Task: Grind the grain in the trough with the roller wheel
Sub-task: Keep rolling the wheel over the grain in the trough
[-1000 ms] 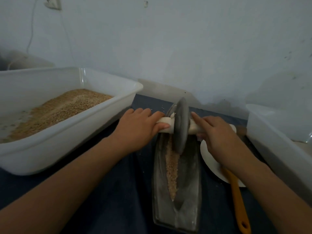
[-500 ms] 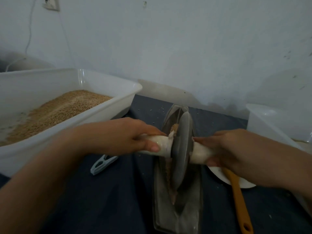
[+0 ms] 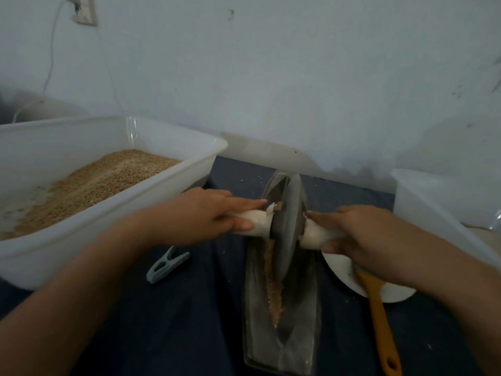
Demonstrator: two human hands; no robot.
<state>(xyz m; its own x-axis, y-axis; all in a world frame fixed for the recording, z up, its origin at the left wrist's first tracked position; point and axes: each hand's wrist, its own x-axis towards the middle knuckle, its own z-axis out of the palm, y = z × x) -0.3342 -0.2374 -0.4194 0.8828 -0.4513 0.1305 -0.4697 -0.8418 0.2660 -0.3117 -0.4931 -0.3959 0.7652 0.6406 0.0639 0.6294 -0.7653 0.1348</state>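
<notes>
Both hands, left hand (image 3: 206,215) and right hand (image 3: 360,234), grip the roller wheel (image 3: 286,229) axle.

The right hand (image 3: 360,234) hides the orange handle's (image 3: 379,321) head; the right-side tub (image 3: 433,202) is cropped.

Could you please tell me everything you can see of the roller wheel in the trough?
The roller wheel is a dark grey disc, seemingly metal or stone, standing on edge in the long grey trough. A pale, whitish axle runs through its centre and sticks out on both sides. The left hand grips one end and the right hand the other. Its lower rim sits in the groove beside a line of tan grain, near the trough's far half.
</notes>
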